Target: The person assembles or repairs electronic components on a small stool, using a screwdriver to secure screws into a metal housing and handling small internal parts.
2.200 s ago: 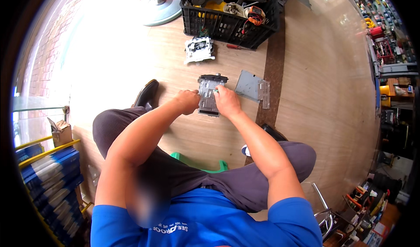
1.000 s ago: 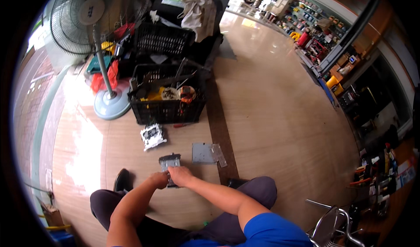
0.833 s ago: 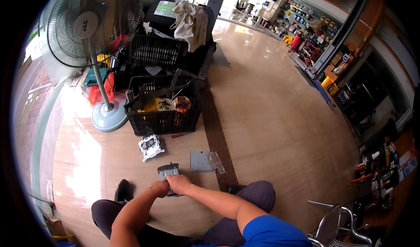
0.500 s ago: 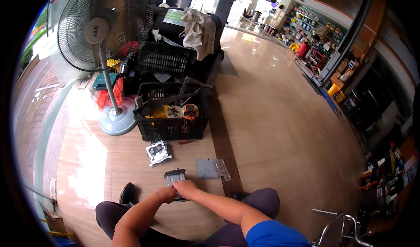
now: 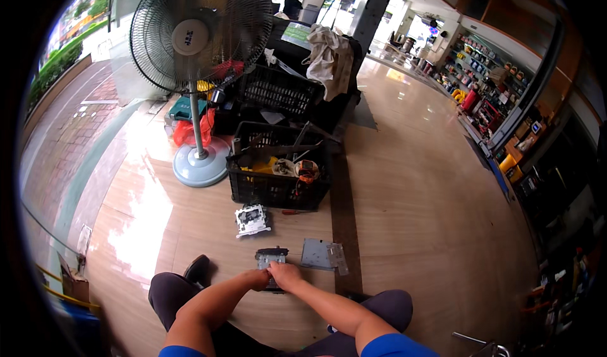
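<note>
On the floor between my bent legs lies a boxy grey metal unit [image 5: 272, 256] with a dark front strip. My left hand [image 5: 257, 279] is closed at its near left side, fingers curled against it. Over its middle, my right hand [image 5: 286, 275] is closed, its fingertips meeting the left hand's. Whatever the right fingers pinch is hidden. Just right of the unit are a flat grey metal plate [image 5: 315, 254] and a perforated metal strip [image 5: 337, 258] overlapping its edge. Farther off sits a white plastic frame with dark parts [image 5: 252, 220].
A black crate [image 5: 278, 189] of tools and parts stands ahead, a red-handled tool [image 5: 296, 212] by its base. At its left is a standing fan [image 5: 200, 166] with a round base. Another black crate [image 5: 278, 90] is stacked behind. A chrome metal frame [image 5: 484, 342] is at the lower right.
My view has swung a little left, so everything sits farther right in the picture. Both hands stay closed together over the metal unit, with little visible shift.
</note>
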The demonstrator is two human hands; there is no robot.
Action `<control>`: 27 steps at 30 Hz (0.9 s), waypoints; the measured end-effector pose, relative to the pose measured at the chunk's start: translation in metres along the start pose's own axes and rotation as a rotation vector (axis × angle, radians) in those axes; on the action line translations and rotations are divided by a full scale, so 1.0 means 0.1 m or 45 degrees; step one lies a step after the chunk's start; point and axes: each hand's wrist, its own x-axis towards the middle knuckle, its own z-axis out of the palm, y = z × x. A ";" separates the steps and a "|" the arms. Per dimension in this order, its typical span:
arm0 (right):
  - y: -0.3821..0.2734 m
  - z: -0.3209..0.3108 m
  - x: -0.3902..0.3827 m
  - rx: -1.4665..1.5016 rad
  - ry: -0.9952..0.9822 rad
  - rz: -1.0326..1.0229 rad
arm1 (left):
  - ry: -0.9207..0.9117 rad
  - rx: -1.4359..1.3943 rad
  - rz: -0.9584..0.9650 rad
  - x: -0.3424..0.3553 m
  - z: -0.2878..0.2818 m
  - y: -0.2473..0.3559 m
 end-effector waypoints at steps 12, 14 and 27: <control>-0.05 0.04 0.05 -0.051 0.041 -0.114 | -0.010 0.180 0.090 -0.19 -0.17 0.20; -0.45 -0.40 0.00 0.065 -0.034 0.056 | 0.011 0.269 0.237 -0.28 -0.09 0.12; -0.19 -0.14 0.06 0.011 0.094 0.029 | -0.008 0.096 0.043 -0.33 -0.37 0.54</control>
